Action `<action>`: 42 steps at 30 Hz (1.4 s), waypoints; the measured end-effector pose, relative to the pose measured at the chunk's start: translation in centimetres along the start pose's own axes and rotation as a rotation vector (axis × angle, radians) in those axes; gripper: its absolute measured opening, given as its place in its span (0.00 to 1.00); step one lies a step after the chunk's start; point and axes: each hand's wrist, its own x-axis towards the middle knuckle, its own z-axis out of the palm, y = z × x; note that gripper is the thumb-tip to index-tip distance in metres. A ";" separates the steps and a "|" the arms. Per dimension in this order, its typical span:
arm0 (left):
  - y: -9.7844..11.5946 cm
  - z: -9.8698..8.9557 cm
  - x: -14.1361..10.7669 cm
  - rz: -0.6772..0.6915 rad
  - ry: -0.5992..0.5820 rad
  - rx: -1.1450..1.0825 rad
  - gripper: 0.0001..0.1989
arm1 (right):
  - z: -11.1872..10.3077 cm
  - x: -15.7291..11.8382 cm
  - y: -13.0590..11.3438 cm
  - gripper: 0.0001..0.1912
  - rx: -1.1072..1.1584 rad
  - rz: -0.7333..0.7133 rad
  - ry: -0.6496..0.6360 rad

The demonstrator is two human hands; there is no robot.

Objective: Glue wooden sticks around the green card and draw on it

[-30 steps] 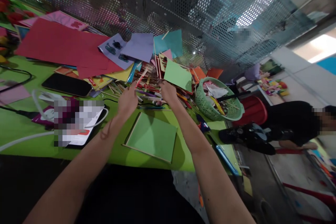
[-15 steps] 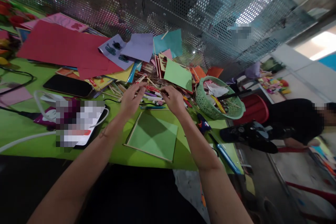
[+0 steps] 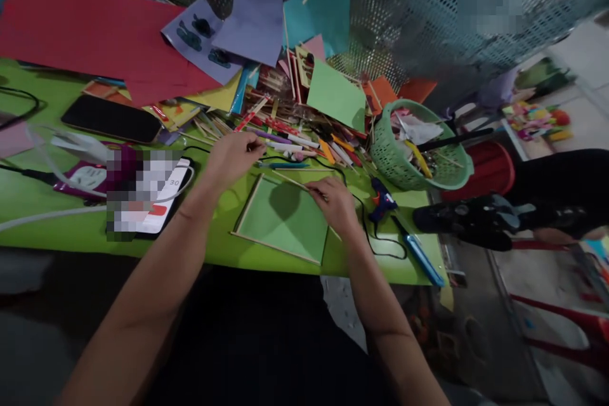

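Observation:
A thin wooden stick (image 3: 288, 180) is pinched in my right hand (image 3: 335, 203), over the upper right corner of a green paper square (image 3: 280, 219). Similar sticks lie along the paper's left and lower edges. My left hand (image 3: 233, 162) is closed above the table, just up and left of the paper, with fingertips together; whether something small is in them I cannot make out. Behind it spreads a pile of markers and loose sticks (image 3: 271, 127). A blue pen (image 3: 289, 165) lies between the pile and the paper.
On the right are a dark blue glue gun (image 3: 382, 198) with its cord, a blue cutter knife (image 3: 421, 260) and a green basket (image 3: 419, 158). A lit phone (image 3: 157, 209) and a dark phone (image 3: 111, 118) lie left. Coloured papers (image 3: 95, 38) line the back; a person's dark sleeve (image 3: 566, 190) shows far right.
My right hand has come back from the pile toward the paper, carrying a stick. My hands have moved apart. The camera view has tipped downward and closer to the table.

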 end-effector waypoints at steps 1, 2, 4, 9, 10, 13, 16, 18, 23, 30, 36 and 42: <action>-0.2 0.1 0.1 0.002 -0.028 0.022 0.11 | 0.3 -0.1 0.1 0.11 -0.010 -0.005 -0.005; -0.3 0.2 0.2 0.008 -0.056 0.033 0.10 | 0.5 -0.2 0.1 0.12 -0.025 -0.011 -0.008; -0.6 0.4 0.3 0.023 -0.108 0.034 0.08 | 0.8 0.0 0.1 0.12 -0.060 -0.013 -0.016; -1.0 0.8 0.4 0.050 -0.175 0.049 0.06 | 1.2 0.3 -0.2 0.14 -0.082 -0.015 -0.066; -0.9 0.8 0.4 0.054 -0.185 0.055 0.06 | 1.2 0.3 -0.3 0.14 -0.081 -0.018 -0.067; -0.8 0.7 0.3 0.055 -0.199 0.078 0.06 | 1.4 0.2 -0.4 0.14 -0.087 -0.018 -0.065; -0.8 0.8 0.2 0.068 -0.197 0.080 0.06 | 1.4 0.1 -0.4 0.14 -0.089 -0.007 -0.072; -1.0 0.8 0.2 0.070 -0.199 0.061 0.06 | 1.5 0.1 -0.3 0.15 -0.086 -0.004 -0.071; -1.1 1.0 0.4 0.072 -0.230 0.037 0.04 | 1.7 0.2 -0.2 0.15 -0.091 -0.015 -0.062; -0.7 1.8 0.4 0.267 -0.310 0.161 0.03 | 1.9 0.5 -0.5 0.15 -0.140 -0.001 -0.098; -1.2 2.5 0.6 0.306 -0.322 0.214 0.01 | 1.0 0.8 -0.5 0.13 -0.082 0.051 -0.114; -1.2 2.4 0.7 0.321 -0.319 0.325 0.05 | -2.5 -0.2 1.7 0.10 0.114 0.195 0.271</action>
